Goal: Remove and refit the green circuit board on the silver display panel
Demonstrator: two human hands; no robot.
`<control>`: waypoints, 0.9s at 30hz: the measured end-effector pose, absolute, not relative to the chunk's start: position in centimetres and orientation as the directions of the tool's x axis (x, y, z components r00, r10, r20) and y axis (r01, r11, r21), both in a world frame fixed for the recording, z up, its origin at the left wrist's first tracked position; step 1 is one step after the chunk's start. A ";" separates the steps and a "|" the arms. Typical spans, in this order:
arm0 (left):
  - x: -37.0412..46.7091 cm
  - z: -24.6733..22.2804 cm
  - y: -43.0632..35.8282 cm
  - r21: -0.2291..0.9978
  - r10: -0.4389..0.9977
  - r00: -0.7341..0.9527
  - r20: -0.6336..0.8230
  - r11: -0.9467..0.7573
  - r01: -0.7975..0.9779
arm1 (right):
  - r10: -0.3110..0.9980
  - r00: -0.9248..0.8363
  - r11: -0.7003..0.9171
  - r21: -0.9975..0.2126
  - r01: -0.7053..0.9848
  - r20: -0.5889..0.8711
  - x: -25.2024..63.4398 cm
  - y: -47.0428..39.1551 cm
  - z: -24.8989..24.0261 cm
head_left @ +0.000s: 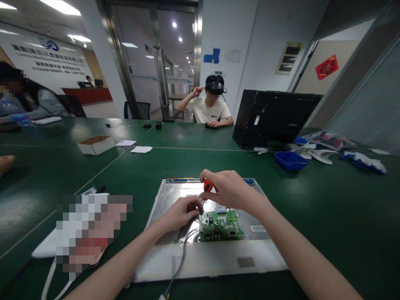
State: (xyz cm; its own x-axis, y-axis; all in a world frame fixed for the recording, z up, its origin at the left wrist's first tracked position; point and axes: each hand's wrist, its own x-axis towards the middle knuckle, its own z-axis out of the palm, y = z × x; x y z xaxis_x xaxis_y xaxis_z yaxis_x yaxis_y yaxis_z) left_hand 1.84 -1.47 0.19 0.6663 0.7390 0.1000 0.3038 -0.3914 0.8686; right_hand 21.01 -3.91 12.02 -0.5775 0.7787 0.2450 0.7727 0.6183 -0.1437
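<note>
A screwdriver with an orange and black handle (208, 186) is gripped by my right hand (233, 189), its shaft pointing down at the upper left corner of a green circuit board (220, 226). Right beside the tip, my left hand (183, 213) is closed in a pinch at that same corner; what sits between its fingers is too small to make out. The board lies on the silvery metal back of a display panel (212, 260). Grey cables (183, 256) run from near the board's left side over the panel's front edge.
Left of the panel lie blurred-out items (93, 229) with white cords. Further off are a white open box (96, 146), paper slips (141, 149), a blue tray (290, 160), a black monitor housing (275, 116) and gloves (364, 161). People sit across and at the left.
</note>
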 end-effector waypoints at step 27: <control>1.7 0.1 -1.5 0.866 0.746 0.659 0.100 -0.391 0.311 | 0.756 -0.604 0.649 -0.168 0.742 0.252 20.7 -4.9 12.9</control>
